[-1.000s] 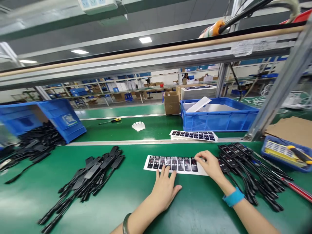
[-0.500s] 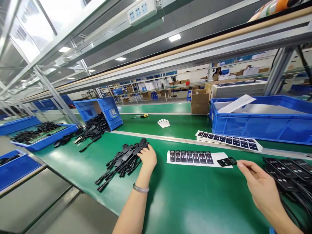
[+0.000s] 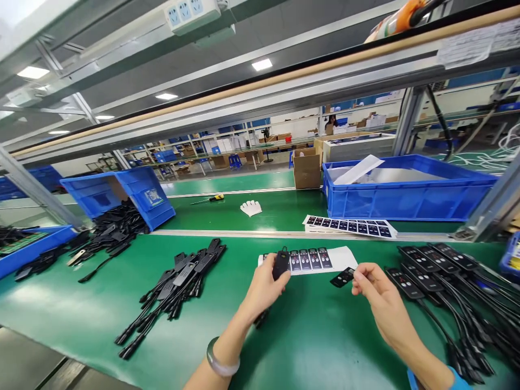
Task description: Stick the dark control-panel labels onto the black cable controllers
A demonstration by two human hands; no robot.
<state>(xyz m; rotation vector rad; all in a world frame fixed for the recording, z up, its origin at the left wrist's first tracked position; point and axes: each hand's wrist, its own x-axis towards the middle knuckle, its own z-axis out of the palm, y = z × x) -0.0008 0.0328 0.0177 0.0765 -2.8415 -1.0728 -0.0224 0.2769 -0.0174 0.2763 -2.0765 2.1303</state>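
My left hand is closed around a black controller with a cable, lifted just above the green bench in front of me. My right hand pinches a small black sticker by its edge, a short way right of the controller. Behind both hands lies a white sticker sheet with a row of dark stickers. A pile of bare black controllers lies to the left. Controllers with stickers on them lie to the right.
A tipped blue bin spills black controllers at the far left. A large blue crate stands at the back right, with another sticker sheet before it. A white glove, a screwdriver and a cardboard box sit on the far belt.
My left hand left the pile with one black controller and brought it to the centre. My right hand, holding the peeled sticker, moved left toward it. The view swung back right.
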